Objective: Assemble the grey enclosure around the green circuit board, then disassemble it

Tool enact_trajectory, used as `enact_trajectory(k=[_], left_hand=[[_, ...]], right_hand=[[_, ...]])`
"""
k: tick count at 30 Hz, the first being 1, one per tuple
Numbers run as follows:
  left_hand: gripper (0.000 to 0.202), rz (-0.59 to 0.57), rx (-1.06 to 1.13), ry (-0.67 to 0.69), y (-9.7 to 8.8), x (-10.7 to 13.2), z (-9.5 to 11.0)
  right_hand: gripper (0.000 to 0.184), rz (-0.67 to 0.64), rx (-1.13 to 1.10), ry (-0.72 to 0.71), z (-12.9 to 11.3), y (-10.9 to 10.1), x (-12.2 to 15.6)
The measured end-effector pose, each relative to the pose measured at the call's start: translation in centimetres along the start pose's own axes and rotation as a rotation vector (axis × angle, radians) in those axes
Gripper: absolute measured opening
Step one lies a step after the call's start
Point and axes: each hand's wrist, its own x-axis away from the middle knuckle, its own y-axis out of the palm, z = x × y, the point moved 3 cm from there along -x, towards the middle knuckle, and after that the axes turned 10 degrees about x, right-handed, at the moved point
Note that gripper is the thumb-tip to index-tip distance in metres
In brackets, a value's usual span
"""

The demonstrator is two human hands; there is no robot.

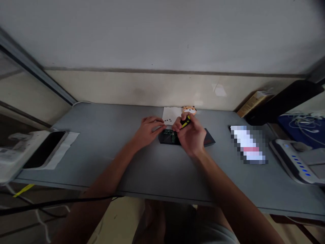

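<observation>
A small black device (169, 137) with a green circuit board showing lies on the grey table (101, 152) in front of me. My left hand (148, 130) rests on the table with its fingertips against the device's left edge, fingers curled. My right hand (191, 135) is closed around a black and yellow screwdriver (186, 122), tip pointing down at the board. Just behind lies a white paper (170, 115) with a few small dark screws on it. An orange and white animal figurine (189, 110) stands beside the paper.
A black phone (42, 152) lies on a white box at the left table edge. A pixelated flat item (247, 144) is on the right. A grey unit with blue lights (296, 162), a dark monitor stand (281, 101) and a cardboard box (254, 101) are at far right.
</observation>
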Motion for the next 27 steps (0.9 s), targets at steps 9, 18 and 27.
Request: enact_trajectory(k=[9, 18, 27], left_hand=[[0.024, -0.131, 0.056, 0.054, 1.1, 0.1, 0.9], [0.019, -0.077, 0.101, 0.089, 1.8, 0.2, 0.9], [0.018, -0.031, 0.053, 0.029, 1.2, 0.3, 0.4]], right_hand=[[0.031, 0.084, -0.015, -0.122, -2.5, -2.6, -0.8], [0.033, 0.125, -0.083, -0.076, -2.9, -2.3, -0.6], [0.028, 0.215, -0.086, -0.096, -4.1, -3.7, -0.8]])
